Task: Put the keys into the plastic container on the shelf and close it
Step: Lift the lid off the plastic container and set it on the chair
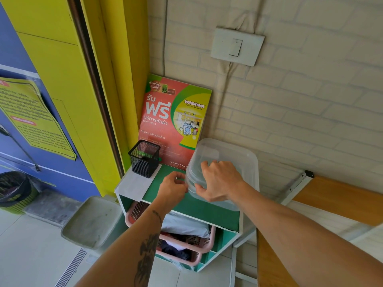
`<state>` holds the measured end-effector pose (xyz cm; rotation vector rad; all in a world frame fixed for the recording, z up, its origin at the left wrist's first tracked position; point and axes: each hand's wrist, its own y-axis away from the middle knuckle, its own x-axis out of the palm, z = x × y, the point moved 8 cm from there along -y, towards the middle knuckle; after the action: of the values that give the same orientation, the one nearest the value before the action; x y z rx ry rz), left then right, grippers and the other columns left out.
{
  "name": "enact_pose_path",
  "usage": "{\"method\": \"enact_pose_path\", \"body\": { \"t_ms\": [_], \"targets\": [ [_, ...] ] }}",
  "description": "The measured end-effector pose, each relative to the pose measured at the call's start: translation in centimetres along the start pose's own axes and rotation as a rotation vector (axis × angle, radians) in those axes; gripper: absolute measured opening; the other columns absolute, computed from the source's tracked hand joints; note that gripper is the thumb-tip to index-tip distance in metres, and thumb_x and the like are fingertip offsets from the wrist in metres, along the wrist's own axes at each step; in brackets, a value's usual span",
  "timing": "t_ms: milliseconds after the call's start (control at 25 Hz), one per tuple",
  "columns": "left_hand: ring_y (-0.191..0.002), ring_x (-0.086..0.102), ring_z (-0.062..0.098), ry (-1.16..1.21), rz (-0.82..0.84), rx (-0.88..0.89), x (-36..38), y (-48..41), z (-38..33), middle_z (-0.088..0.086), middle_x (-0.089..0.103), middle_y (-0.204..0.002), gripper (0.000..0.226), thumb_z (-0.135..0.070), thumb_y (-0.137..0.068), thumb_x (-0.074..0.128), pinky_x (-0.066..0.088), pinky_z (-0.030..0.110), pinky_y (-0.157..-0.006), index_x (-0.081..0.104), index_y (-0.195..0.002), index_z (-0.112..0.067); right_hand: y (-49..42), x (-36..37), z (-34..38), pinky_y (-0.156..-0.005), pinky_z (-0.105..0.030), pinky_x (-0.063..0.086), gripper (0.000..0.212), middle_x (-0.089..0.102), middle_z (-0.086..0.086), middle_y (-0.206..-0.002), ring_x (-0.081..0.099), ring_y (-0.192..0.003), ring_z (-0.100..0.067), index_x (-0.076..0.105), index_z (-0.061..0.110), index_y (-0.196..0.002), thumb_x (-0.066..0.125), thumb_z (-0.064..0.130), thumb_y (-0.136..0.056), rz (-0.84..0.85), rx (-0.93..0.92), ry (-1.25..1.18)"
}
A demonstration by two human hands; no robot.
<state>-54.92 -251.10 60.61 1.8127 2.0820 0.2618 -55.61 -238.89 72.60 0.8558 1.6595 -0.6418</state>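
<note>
A clear plastic container (234, 158) with its lid on stands on the right half of the green shelf top (163, 183), against the brick wall. My right hand (219, 181) lies over the container's near left corner, with the fingers on the lid and the thumb pressed to the side wall. My left hand (173, 186) is curled beside it, its fingertips pinched at the rim on the container's left edge. I see no keys; the inside of the container looks cloudy and my hands cover part of it.
A black mesh pen cup (144, 158) stands at the shelf's back left on white paper. A red laundry poster (172, 119) leans on the wall. Pink baskets (186, 239) fill the shelf below. A wooden table (335, 199) is at the right, a grey bin (91, 222) on the left.
</note>
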Motion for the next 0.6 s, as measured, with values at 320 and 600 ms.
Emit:
{"method": "enact_pose_path", "body": {
  "t_ms": [320, 600],
  "targets": [
    [-0.08, 0.072, 0.028, -0.058, 0.013, 0.038, 0.0, 0.0, -0.3, 0.005, 0.074, -0.088, 0.021, -0.01, -0.079, 0.064, 0.058, 0.038, -0.067, 0.062, -0.094, -0.024, 1.1, 1.4, -0.5, -0.08, -0.043, 0.048, 0.068, 0.056, -0.018, -0.122, 0.056, -0.108, -0.035, 0.045, 0.007, -0.131, 0.049, 0.057, -0.085, 0.038, 0.146, -0.084],
    [-0.083, 0.063, 0.021, -0.309, -0.225, 0.374, -1.1, 1.2, -5.8, 0.001, 0.066, -0.103, 0.023, -0.009, -0.086, 0.048, 0.053, 0.035, -0.073, 0.062, -0.102, -0.018, 3.7, 2.3, -4.9, -0.114, -0.047, 0.03, 0.075, 0.028, -0.011, -0.156, 0.027, -0.143, -0.031, 0.028, 0.018, -0.151, 0.044, 0.057, -0.089, -0.078, 0.325, -0.443]
  ]
}}
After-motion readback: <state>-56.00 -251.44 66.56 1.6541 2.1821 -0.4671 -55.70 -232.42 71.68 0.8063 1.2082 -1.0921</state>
